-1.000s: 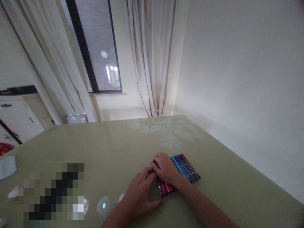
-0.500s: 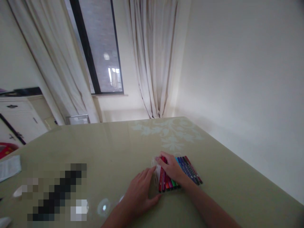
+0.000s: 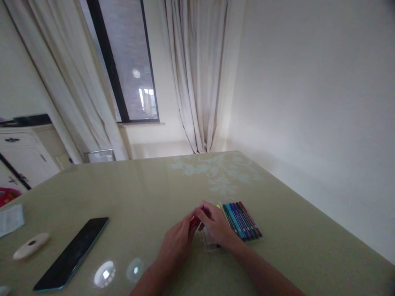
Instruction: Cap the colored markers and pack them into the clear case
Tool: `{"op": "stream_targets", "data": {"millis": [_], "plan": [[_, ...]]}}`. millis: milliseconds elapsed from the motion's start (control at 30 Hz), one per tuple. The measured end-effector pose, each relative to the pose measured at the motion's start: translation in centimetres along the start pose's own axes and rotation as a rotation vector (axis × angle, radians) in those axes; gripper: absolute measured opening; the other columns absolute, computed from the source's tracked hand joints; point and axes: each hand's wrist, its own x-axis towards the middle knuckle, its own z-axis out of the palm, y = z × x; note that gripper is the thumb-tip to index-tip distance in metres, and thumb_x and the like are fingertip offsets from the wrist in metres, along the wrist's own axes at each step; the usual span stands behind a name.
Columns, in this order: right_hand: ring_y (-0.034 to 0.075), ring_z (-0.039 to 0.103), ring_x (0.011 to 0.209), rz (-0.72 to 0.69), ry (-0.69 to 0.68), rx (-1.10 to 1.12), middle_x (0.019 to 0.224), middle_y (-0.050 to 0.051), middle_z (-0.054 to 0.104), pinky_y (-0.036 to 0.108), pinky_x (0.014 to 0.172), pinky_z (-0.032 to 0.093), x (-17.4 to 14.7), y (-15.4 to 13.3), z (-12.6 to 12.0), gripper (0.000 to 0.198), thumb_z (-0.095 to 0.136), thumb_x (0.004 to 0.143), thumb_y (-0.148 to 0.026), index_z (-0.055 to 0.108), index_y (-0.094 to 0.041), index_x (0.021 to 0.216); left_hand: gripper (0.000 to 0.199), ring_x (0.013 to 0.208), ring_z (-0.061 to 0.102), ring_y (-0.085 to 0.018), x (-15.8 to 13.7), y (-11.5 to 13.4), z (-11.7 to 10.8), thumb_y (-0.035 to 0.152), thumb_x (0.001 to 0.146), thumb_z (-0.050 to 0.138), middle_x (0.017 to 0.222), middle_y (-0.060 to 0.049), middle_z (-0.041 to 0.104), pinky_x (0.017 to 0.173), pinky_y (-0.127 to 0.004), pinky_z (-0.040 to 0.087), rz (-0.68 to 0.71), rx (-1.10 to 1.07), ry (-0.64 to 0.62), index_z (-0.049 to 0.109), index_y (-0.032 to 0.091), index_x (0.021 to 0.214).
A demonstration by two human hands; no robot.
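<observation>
Both hands meet at the left end of a clear plastic marker case point(image 3: 211, 248) lying on the table. My right hand point(image 3: 217, 224) is closed on several red felt-tip markers point(image 3: 195, 221), lifted off the case. My left hand point(image 3: 177, 240) is closed around the same red markers from the left, its fingertips touching the right hand's. How many markers are held is hidden by the fingers. Blue, black, green and dark red markers point(image 3: 242, 220) still lie side by side in the right part of the case. A bit of yellow shows behind my right hand.
On the glossy table point(image 3: 123, 189), a black phone point(image 3: 72, 255) lies at the left, beside a pale oval object point(image 3: 31, 246) with a dark spot. A whitish sheet or packet point(image 3: 11, 220) sits at the far left edge. A wall point(image 3: 324, 123) borders the table's right side.
The red markers have come out of the case and moved left, up between both hands. My right hand shifted left and my left hand closed in. The left part of the case is uncovered.
</observation>
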Motion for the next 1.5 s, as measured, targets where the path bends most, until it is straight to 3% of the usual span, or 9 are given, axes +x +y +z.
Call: {"op": "stream_targets", "data": {"millis": [100,200,433,633,767,833,1000,1200,1500], "plan": [[0.019,0.069,0.079,-0.023,0.131,-0.045,0.096,0.006,0.073,0.029,0.070,0.053,0.7,0.5,-1.7,0.038,0.045,0.101,-0.053,0.066,-0.021,0.103,0.041,0.117,0.069,-0.025,0.3,-0.7,-1.0,0.028,0.107,0.027,0.135,-0.015,0.067,0.096,-0.040,0.055,-0.185,0.117,-0.019,0.048,0.020,0.142],[0.020,0.067,0.084,-0.081,0.273,-0.371,0.092,0.006,0.073,0.031,0.077,0.049,1.4,1.4,-4.0,0.037,0.042,0.104,-0.047,0.067,-0.020,0.095,0.044,0.109,0.072,-0.027,0.5,-1.4,-2.7,0.025,0.107,0.021,0.125,-0.018,0.070,0.089,-0.039,0.055,-0.404,0.303,-0.043,0.053,0.015,0.135],[0.021,0.061,0.086,-0.109,0.119,-0.894,0.087,0.007,0.068,0.032,0.082,0.043,1.6,3.0,-4.2,0.036,0.044,0.106,-0.033,0.065,-0.019,0.080,0.039,0.097,0.071,-0.027,0.3,-2.4,-4.7,0.027,0.106,0.028,0.115,-0.017,0.067,0.080,-0.038,0.053,-0.558,0.544,-0.039,0.060,0.013,0.124],[0.022,0.059,0.090,-0.168,0.025,-0.959,0.089,0.006,0.068,0.034,0.088,0.041,1.6,3.0,-4.0,0.028,0.050,0.104,-0.029,0.067,-0.019,0.083,0.037,0.121,0.057,-0.033,0.3,-1.9,-3.2,0.029,0.101,0.042,0.128,-0.017,0.063,0.102,-0.051,0.046,-0.265,0.444,0.164,0.062,0.017,0.130],[0.021,0.058,0.093,-0.155,0.007,-0.941,0.092,0.006,0.067,0.034,0.089,0.042,1.5,2.8,-4.0,0.023,0.053,0.102,-0.026,0.067,-0.019,0.086,0.037,0.123,0.057,-0.028,-0.2,0.5,-1.7,0.039,0.100,0.053,0.135,-0.009,0.063,0.107,-0.047,0.046,0.133,0.129,-0.028,0.059,0.028,0.135],[0.021,0.058,0.094,-0.136,0.007,-0.917,0.093,0.006,0.067,0.033,0.089,0.042,1.5,2.8,-4.0,0.019,0.056,0.100,-0.026,0.067,-0.018,0.087,0.043,0.125,0.056,-0.030,-0.7,1.7,-1.3,0.046,0.094,0.063,0.140,-0.007,0.061,0.107,-0.048,0.046,0.225,0.088,-0.134,0.059,0.031,0.135],[0.021,0.059,0.094,-0.147,0.027,-0.803,0.093,0.006,0.066,0.032,0.086,0.044,1.7,3.0,-4.0,0.014,0.063,0.095,-0.026,0.066,-0.018,0.085,0.035,0.123,0.057,-0.029,-1.0,2.9,-1.4,0.045,0.092,0.066,0.135,-0.006,0.064,0.106,-0.047,0.045,0.206,0.081,-0.209,0.064,0.030,0.123],[0.016,0.055,0.068,-0.133,0.123,-0.537,0.074,-0.002,0.061,0.026,0.065,0.042,1.8,2.9,-4.3,0.015,0.055,0.097,-0.030,0.059,-0.020,0.087,0.035,0.124,0.057,-0.029,-0.7,2.6,-1.6,0.043,0.093,0.065,0.137,-0.006,0.062,0.106,-0.045,0.045,0.190,0.053,-0.209,0.063,0.029,0.126],[0.020,0.057,0.088,-0.156,0.046,-0.735,0.088,0.004,0.064,0.031,0.083,0.042,1.8,2.8,-3.8,0.008,0.056,0.092,-0.019,0.059,-0.020,0.085,0.036,0.123,0.057,-0.029,-0.8,2.3,-1.5,0.044,0.092,0.065,0.136,-0.007,0.062,0.106,-0.046,0.045,0.192,0.041,-0.210,0.063,0.029,0.125]]}}
